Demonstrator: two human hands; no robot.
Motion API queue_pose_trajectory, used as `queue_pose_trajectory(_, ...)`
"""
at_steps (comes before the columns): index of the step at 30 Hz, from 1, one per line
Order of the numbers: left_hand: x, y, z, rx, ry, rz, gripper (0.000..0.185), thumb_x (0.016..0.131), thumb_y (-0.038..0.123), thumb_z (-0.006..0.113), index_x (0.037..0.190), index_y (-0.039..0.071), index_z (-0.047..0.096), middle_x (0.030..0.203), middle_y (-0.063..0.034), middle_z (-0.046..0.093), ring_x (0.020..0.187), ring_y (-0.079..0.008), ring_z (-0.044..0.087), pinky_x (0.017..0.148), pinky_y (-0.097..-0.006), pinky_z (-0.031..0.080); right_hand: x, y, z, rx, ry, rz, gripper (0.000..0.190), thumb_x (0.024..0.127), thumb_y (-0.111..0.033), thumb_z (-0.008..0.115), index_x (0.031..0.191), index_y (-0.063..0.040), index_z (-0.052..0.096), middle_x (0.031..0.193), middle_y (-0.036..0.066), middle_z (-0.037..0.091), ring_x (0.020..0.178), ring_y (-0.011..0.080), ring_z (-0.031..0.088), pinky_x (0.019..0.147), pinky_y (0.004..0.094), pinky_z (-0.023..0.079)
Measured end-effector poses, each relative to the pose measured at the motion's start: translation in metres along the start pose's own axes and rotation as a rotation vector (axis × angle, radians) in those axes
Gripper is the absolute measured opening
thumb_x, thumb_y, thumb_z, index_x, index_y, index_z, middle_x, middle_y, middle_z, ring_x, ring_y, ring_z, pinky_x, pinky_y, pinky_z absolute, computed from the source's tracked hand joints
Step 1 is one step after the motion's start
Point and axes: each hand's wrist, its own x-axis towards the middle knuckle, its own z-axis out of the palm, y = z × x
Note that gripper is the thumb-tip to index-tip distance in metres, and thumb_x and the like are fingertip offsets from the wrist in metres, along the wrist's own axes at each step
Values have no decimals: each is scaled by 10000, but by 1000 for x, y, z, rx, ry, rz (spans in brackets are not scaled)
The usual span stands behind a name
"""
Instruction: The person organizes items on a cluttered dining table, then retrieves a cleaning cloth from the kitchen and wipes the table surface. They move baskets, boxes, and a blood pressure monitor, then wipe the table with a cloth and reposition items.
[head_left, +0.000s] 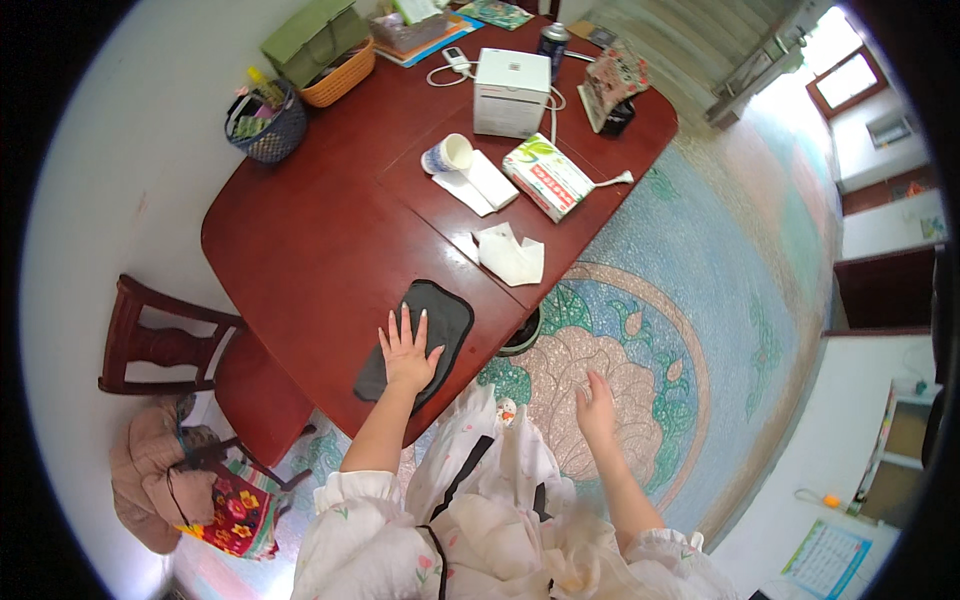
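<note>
My left hand (406, 354) lies flat, fingers spread, on a dark grey cloth piece with black edging (450, 315). That cloth rests on the reddish-brown wooden table (315, 225) close to its near edge. To the right of the table, my right hand (596, 409) hangs above the patterned floor with nothing in it. Beyond the cloth is a crumpled white tissue (514, 256). Further back, a paper cup (448, 154) lies tilted beside folded white paper (486, 180), and a tissue pack (549, 176) sits to their right.
Farther along the table stand a white box (511, 94), a spray can (553, 46), a patterned bag (613, 82), an orange basket (341, 75) and a blue woven basket (274, 131). A wooden chair (255, 390) adjoins the left side. Below the right edge is a round pot (525, 341).
</note>
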Motion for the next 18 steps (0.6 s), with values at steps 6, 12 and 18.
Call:
queue_pose_trajectory(6, -2, 3, -1, -84, 27, -13, 754, 888, 537, 509, 1519, 226, 240, 1597, -117, 69, 1459, -367, 48, 1150, -580, 51, 158, -152, 27, 88, -2, -421, 396, 845, -103, 643, 1198, 42, 540, 1126, 251, 586, 1051, 413, 555, 933, 437, 443)
queue_pose_trajectory(12, 5, 3, -29, -356, 228, 8, 639, 808, 356, 665, 1366, 115, 469, 1466, -141, 327, 1391, -379, 229, 1125, -633, 87, 309, -213, 69, -164, 50, -619, 341, 767, -13, 644, 1088, 60, 557, 1129, 250, 566, 1051, 411, 550, 916, 443, 460)
queue_pose_trajectory(18, 160, 9, -115, -743, 659, 57, 549, 724, -17, 621, 1261, 17, 510, 1363, -183, 429, 1281, -405, 388, 1084, -467, 327, 349, -248, 97, -316, -73, -355, 358, 736, -8, 665, 1040, 16, 476, 1084, 256, 516, 973, 435, 569, 835, 461, 489)
